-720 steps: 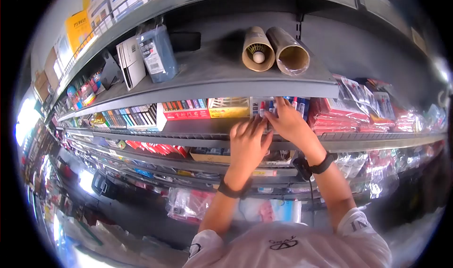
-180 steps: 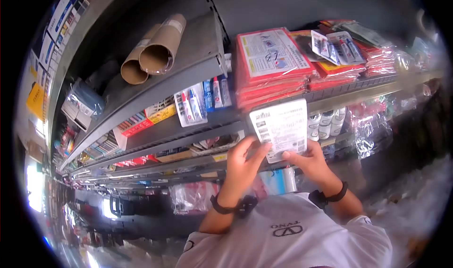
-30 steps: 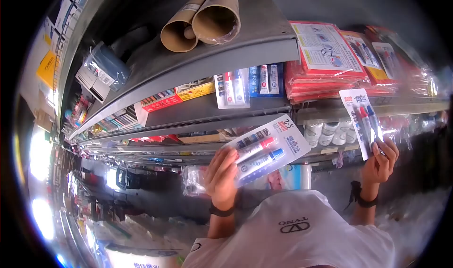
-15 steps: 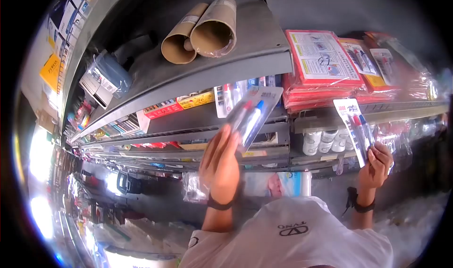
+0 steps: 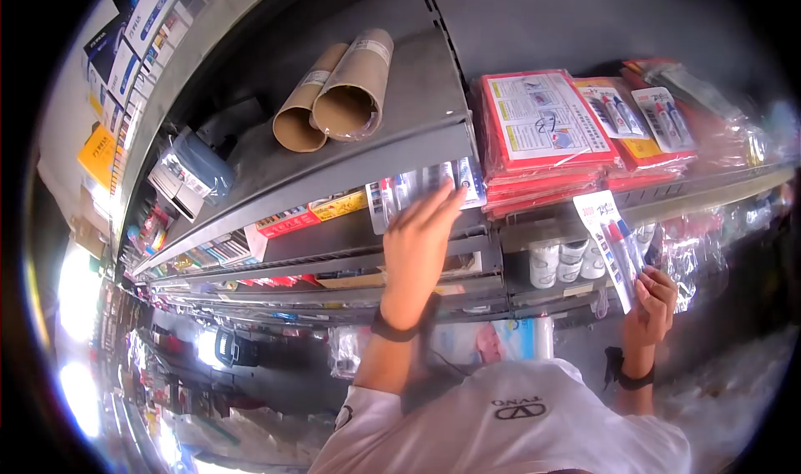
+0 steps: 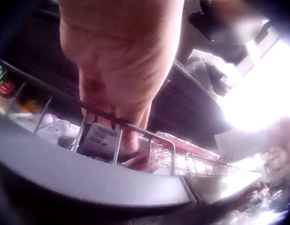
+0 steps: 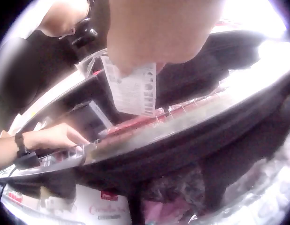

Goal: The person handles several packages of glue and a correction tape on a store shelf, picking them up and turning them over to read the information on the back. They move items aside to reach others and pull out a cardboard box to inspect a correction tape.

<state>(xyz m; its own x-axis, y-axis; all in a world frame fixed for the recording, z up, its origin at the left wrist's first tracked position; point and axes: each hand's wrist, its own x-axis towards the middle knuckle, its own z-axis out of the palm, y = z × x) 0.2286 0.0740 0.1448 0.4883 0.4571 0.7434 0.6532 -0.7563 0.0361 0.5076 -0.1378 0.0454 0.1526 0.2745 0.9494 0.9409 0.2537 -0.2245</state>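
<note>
Up at the shelf (image 5: 334,226), the left hand (image 5: 420,244) reaches over the wire rail (image 6: 135,130) with its grip wide. Its fingers (image 5: 442,203) are fairly straight and press on a standing blister pack (image 5: 417,186) in the row there, where the rail seems to keep such cards upright, faces outward. Well apart and lower, the right hand (image 5: 652,300) has its grip pinched on the bottom edge of a marker pack (image 5: 612,242), so the 2 markers stay readable. 2 cardboard tubes (image 5: 338,98) lie on the upper shelf (image 5: 417,73).
</note>
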